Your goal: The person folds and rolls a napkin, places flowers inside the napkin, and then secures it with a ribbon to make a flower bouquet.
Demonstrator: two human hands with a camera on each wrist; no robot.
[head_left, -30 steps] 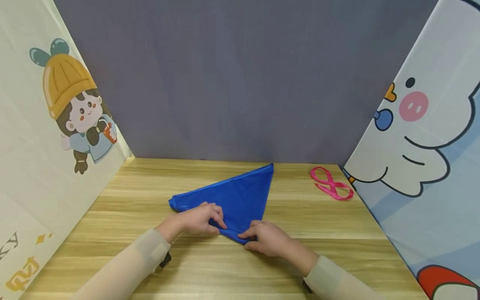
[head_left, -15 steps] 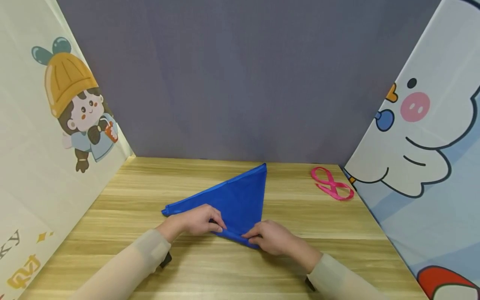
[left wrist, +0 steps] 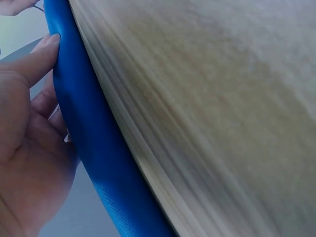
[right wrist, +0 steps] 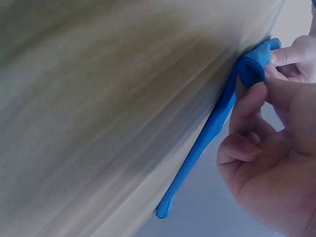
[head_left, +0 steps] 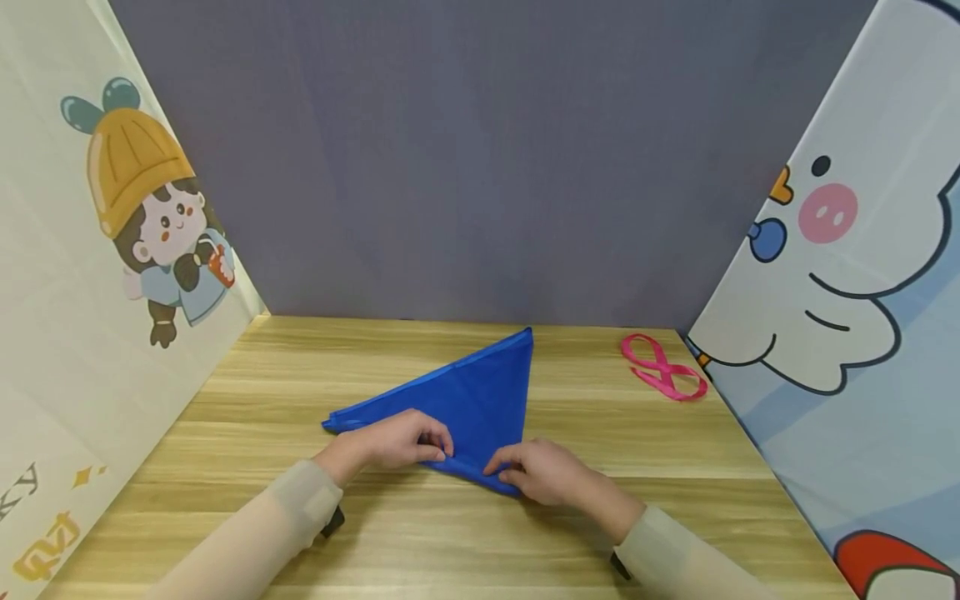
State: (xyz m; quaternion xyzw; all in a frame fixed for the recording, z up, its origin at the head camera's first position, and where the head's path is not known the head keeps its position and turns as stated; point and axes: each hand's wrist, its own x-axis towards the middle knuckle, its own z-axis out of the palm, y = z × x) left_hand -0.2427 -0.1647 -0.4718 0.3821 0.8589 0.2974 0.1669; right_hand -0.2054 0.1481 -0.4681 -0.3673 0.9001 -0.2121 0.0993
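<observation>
A blue cloth [head_left: 480, 400], folded to a rough triangle, lies on the table with its near edge turned into a roll. My left hand [head_left: 401, 439] holds the middle of that roll; in the left wrist view the thumb presses on the rolled edge [left wrist: 94, 113] and the other fingers are partly hidden behind it. At the right end of the roll, my right hand [head_left: 546, 473] pinches the cloth between thumb and index finger. The right wrist view shows the roll's open end [right wrist: 253, 70] as a small tube at the fingertips. The cloth's far corner points toward the back panel.
A pink ribbon [head_left: 663, 367] lies in a looped shape at the back right of the wooden table [head_left: 300, 358]. A grey panel [head_left: 480, 167] stands behind, and printed panels flank the table on both sides.
Over the first half second the cloth shifted left and a little toward me, its near edge rolled over further, and my right hand moved slightly right. Since then almost nothing has moved.
</observation>
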